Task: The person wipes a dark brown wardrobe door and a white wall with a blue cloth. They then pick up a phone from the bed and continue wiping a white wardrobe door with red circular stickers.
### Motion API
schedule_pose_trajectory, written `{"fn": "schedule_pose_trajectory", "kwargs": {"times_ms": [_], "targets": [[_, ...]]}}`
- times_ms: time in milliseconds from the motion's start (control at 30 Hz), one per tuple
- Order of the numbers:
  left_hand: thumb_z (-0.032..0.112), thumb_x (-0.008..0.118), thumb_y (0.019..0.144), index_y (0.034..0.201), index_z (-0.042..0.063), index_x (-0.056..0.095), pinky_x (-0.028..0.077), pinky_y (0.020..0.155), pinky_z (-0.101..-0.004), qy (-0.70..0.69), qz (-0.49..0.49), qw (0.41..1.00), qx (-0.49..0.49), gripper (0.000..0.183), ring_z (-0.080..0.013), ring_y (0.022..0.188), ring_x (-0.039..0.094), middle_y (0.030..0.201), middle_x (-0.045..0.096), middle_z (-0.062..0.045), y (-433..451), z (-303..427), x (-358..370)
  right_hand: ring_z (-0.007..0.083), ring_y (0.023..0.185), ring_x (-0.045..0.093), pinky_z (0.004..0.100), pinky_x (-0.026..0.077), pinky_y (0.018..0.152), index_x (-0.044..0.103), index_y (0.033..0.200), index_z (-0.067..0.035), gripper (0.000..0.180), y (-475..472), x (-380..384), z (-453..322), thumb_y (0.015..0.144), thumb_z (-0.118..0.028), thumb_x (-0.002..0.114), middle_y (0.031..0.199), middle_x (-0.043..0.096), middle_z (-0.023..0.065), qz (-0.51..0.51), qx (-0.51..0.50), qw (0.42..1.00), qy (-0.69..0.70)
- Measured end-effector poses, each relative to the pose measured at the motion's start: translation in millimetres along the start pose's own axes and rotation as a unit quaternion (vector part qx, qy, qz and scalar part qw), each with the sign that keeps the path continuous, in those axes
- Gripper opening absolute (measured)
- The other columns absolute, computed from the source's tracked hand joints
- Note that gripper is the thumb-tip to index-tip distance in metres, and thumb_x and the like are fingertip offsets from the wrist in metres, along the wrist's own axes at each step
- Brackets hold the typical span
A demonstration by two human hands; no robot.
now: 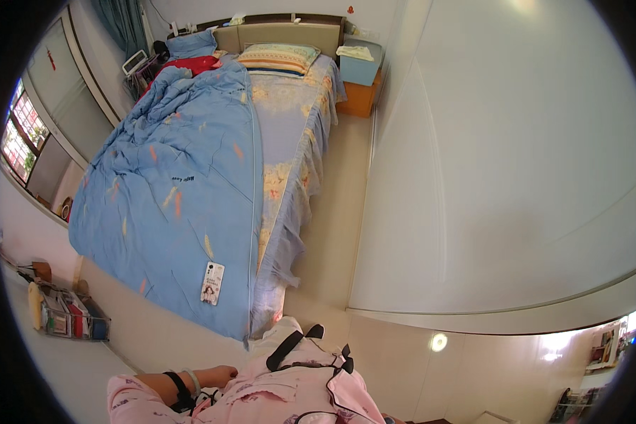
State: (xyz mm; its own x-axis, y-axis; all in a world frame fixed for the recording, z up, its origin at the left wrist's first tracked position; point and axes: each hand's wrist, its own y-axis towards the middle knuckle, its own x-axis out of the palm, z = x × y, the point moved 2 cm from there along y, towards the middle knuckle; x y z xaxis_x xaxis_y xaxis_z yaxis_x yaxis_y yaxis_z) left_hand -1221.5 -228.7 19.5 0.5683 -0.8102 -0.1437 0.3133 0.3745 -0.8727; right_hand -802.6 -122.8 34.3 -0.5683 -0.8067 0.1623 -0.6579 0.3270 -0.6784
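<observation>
At the lower left, my left hand (221, 376) is beside the front of the pink garment (265, 392) with black trim and bows; its fingers look curled, but their grip is hidden. A pale bangle and a black strap circle that wrist. My right hand is out of view. Before me stands a bed with a rumpled blue quilt (191, 143) over its left side. A phone or phone case (212, 283) with a printed picture lies near the quilt's foot end. A striped pillow (280, 58) rests by the headboard (275, 34), and a floral ruffled sheet (286, 175) shows on the right.
A large white glossy panel (498, 159) lines the right, with a narrow strip of floor (334, 212) between it and the bed. An orange bedside cabinet (356, 99) bears a blue box (359, 69). A wire rack of books (77, 318) stands at the left wall.
</observation>
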Motion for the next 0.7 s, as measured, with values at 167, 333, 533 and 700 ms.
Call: {"fn": "schedule_pose_trajectory", "kwargs": {"times_ms": [167, 333, 533, 700], "targets": [[0.031, 0.069, 0.078, 0.108, 0.001, 0.065, 0.048, 0.080, -0.0390, -0.078, -0.040, 0.995, 0.048, 0.043, -0.0326, 0.096, 0.063, 0.107, 0.067, -0.020, -1, -7, 26, 0.0148, 0.090, 0.061, 0.0298, 0.047, 0.085, 0.068, 0.103, -0.001, 0.028, -43, -1, 16, 0.087, -0.022, 0.061, 0.097, 0.070, 0.0067, -0.040, 0.032, 0.998, 0.020], [0.024, 0.066, 0.080, 0.100, -0.003, 0.067, 0.048, 0.080, -0.0408, -0.095, -0.030, 0.995, 0.025, 0.033, -0.0377, 0.095, 0.064, 0.100, 0.067, -0.025, -13, 10, 26, 0.0147, 0.090, 0.061, 0.0297, 0.047, 0.084, 0.068, 0.103, -0.001, 0.027, -91, 9, 30, 0.087, -0.021, 0.061, 0.097, 0.070, 0.0067, -0.085, 0.062, 0.993, 0.047], [0.024, 0.067, 0.080, 0.103, -0.003, 0.066, 0.048, 0.081, -0.0380, -0.007, -0.082, 0.996, -0.014, 0.036, -0.0316, 0.093, 0.065, 0.101, 0.068, -0.024, -37, 46, 10, 0.0146, 0.089, 0.061, 0.0295, 0.047, 0.083, 0.068, 0.102, 0.000, 0.027, -134, 22, 44, 0.087, -0.021, 0.061, 0.096, 0.070, 0.0067, -0.139, 0.084, 0.984, 0.072], [0.024, 0.064, 0.082, 0.110, -0.003, 0.064, 0.047, 0.081, -0.0329, -0.042, -0.172, 0.984, -0.013, 0.040, -0.0195, 0.092, 0.060, 0.102, 0.069, -0.014, -66, 65, -10, 0.0145, 0.088, 0.061, 0.0294, 0.047, 0.083, 0.068, 0.102, 0.000, 0.026, -154, 35, 51, 0.087, -0.021, 0.061, 0.095, 0.070, 0.0067, -0.163, 0.089, 0.978, 0.096]]}}
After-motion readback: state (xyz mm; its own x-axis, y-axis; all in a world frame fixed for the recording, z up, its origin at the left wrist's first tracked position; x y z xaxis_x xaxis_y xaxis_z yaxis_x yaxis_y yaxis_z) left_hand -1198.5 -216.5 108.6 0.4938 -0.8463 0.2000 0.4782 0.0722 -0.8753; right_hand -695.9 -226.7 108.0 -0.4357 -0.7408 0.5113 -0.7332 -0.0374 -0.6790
